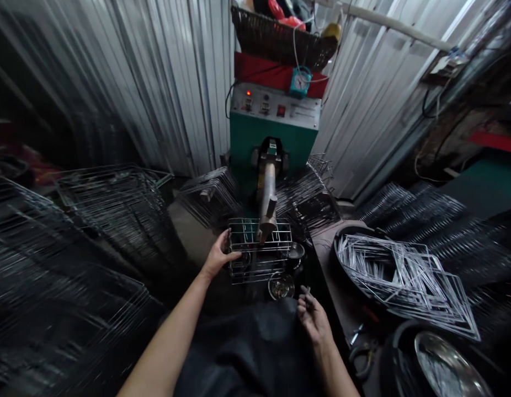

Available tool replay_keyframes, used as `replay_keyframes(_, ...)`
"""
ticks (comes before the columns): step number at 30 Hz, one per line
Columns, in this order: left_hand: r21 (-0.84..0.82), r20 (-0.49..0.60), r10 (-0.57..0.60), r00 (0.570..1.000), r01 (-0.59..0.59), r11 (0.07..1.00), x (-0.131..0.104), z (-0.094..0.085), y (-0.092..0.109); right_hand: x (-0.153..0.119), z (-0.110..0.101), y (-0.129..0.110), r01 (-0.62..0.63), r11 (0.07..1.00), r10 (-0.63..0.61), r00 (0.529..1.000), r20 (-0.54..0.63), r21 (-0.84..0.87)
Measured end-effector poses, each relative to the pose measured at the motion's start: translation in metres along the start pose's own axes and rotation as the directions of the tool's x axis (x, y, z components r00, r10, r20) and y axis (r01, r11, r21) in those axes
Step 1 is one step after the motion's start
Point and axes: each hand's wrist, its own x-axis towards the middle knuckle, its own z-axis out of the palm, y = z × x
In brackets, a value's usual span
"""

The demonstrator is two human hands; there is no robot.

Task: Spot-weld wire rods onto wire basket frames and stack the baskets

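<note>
My left hand (219, 256) grips the left edge of a wire basket (259, 272), thumb laid over its wires. The basket sits at the metal arm (269, 187) of a green machine (276, 132), whose tip overlaps its upper wires. To the right and lower, my right hand (313, 317) is closed, fingers curled with the fingertips pinched together. Something small may be between them, but I cannot make it out. Just left of that hand is a shiny bowl (281, 285) with small pieces in it, and another bowl (296, 251) stands behind it.
Stacked wire frames (123, 209) fill the left side, with more wire panels (209, 193) beside the machine. On the right, a black tub (342, 264) carries loose wire frames (404, 270). Pliers (363, 358) and a steel bowl (450, 364) lie nearer me. Corrugated metal (176, 77) walls the back.
</note>
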Motion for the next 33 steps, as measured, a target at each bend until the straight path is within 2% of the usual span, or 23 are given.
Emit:
replay_keyframes(2,-0.051,0.026,-0.025,0.999,0.026,0.998,-0.005,-0.005,0.007,-0.009,0.003,-0.002,0.001,1.000,-0.001,1.000,-0.013,0.031)
replay_keyframes(4,-0.051,0.076,-0.028,0.997,0.032,0.998,-0.013,-0.013,0.015,-0.017,0.004,-0.001,0.053,0.998,-0.054,0.997,-0.055,-0.013)
replay_keyframes(7,0.025,0.171,-0.036,0.985,0.032,0.999,-0.028,-0.026,0.028,-0.023,-0.002,0.007,0.217,0.945,-0.247,0.964,-0.100,-0.245)
replay_keyframes(9,0.125,0.217,-0.040,0.975,0.013,0.992,-0.037,-0.031,0.039,-0.025,-0.012,0.014,0.320,0.810,-0.387,0.922,-0.038,-0.491)
replay_keyframes(11,0.262,0.256,-0.016,0.966,-0.053,0.964,-0.044,-0.031,0.049,-0.028,-0.022,0.019,0.392,0.605,-0.463,0.881,0.094,-0.693)
replay_keyframes(14,0.451,0.360,0.031,0.933,-0.203,0.869,-0.051,-0.023,0.062,-0.039,-0.021,0.015,0.486,0.343,-0.492,0.822,0.287,-0.804)
replay_keyframes(16,0.518,0.425,0.056,0.903,-0.294,0.804,-0.056,-0.012,0.072,-0.052,-0.003,0.003,0.571,0.230,-0.448,0.781,0.435,-0.788)
replay_keyframes(19,0.592,0.472,0.104,0.876,-0.402,0.699,-0.063,0.008,0.089,-0.073,0.044,-0.024,0.686,0.112,-0.234,0.722,0.651,-0.719)
replay_keyframes(21,0.656,0.502,0.117,0.857,-0.465,0.595,-0.067,0.022,0.101,-0.081,0.078,-0.039,0.685,0.044,-0.097,0.728,0.679,-0.728)
replay_keyframes(23,0.700,0.546,0.113,0.830,-0.526,0.484,-0.070,0.034,0.112,-0.080,0.105,-0.046,0.642,-0.016,-0.062,0.764,0.642,-0.766)
replay_keyframes(25,0.728,0.582,0.094,0.808,-0.568,0.384,-0.070,0.041,0.120,-0.071,0.122,-0.043,0.604,-0.020,-0.109,0.791,0.602,-0.797)
replay_keyframes(26,0.739,0.593,0.084,0.801,-0.582,0.339,-0.070,0.042,0.122,-0.066,0.127,-0.037,0.593,0.010,-0.150,0.797,0.585,-0.805)
replay_keyframes(30,0.778,0.587,0.069,0.806,-0.586,0.225,-0.067,0.037,0.121,-0.049,0.130,-0.004,0.587,0.280,-0.260,0.808,0.528,-0.760)
replay_keyframes(33,0.790,0.576,0.041,0.817,-0.568,0.230,-0.063,0.026,0.113,-0.050,0.126,0.011,0.588,0.439,-0.154,0.794,0.588,-0.679)
